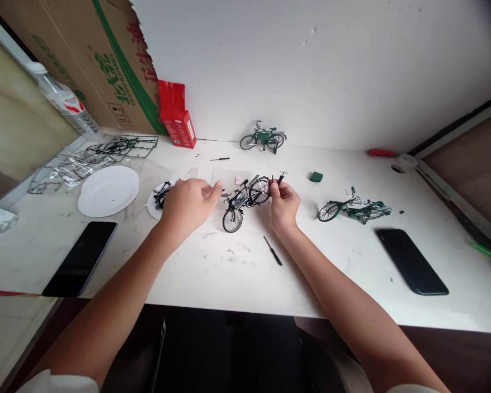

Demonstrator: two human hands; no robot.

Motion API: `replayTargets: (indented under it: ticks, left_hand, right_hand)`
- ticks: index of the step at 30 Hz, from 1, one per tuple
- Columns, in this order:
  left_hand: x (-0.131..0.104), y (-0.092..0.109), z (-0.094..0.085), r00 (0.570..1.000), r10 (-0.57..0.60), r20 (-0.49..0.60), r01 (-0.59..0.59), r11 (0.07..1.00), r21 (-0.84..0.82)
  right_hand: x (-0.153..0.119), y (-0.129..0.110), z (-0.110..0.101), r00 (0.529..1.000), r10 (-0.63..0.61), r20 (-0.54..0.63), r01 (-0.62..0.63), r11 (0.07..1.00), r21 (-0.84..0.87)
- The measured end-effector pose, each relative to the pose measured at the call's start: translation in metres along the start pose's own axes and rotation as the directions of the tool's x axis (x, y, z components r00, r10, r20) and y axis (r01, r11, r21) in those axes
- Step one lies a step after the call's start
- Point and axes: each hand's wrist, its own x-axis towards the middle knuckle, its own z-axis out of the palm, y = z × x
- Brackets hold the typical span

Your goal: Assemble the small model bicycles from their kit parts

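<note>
A black model bicycle (240, 201) stands tilted at the middle of the table, its front wheel toward me. My right hand (285, 207) is closed at its rear wheel, pinching a small black part with a T-shaped top (281, 177). Just left of the handlebar is my left hand (192, 203), fingers curled and thumb pointing toward the bicycle; whatever its fingers hold, if anything, is hidden. Behind that hand, a small white plate (152, 206) with black parts (160, 196) is partly covered. A small screwdriver (273, 251) lies in front of the bicycle.
Green model bicycles stand at the back (264, 137) and lie on the right (355, 208). Two phones, one left (81, 259) and one right (412, 261), lie near the front edge. Parts frames (102, 155), a larger white plate (108, 191) and a red box (179, 128) occupy the left.
</note>
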Motion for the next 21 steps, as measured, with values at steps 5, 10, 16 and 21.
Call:
replayTargets:
  ticks: [5, 10, 16, 21]
  left_hand:
    - [0.043, 0.033, 0.016, 0.969, 0.161, 0.19, -0.152, 0.987, -0.062]
    - [0.078, 0.048, 0.048, 0.814, 0.007, 0.581, -0.015, 1.0, 0.008]
    - [0.088, 0.038, 0.066, 0.785, 0.023, 0.619, 0.058, 0.992, -0.111]
    - [0.093, 0.027, 0.064, 0.856, 0.05, 0.515, 0.006, 0.994, -0.107]
  right_hand:
    - [-0.005, -0.008, 0.001, 0.996, -0.057, 0.069, 0.06, 0.997, -0.047]
    - [-0.01, -0.015, 0.002, 0.989, -0.106, 0.098, 0.114, 0.991, -0.076]
    - [-0.01, -0.022, 0.002, 0.988, -0.12, 0.097, 0.13, 0.987, -0.098]
    - [-0.013, -0.041, 0.003, 0.964, -0.24, 0.117, 0.265, 0.915, -0.304]
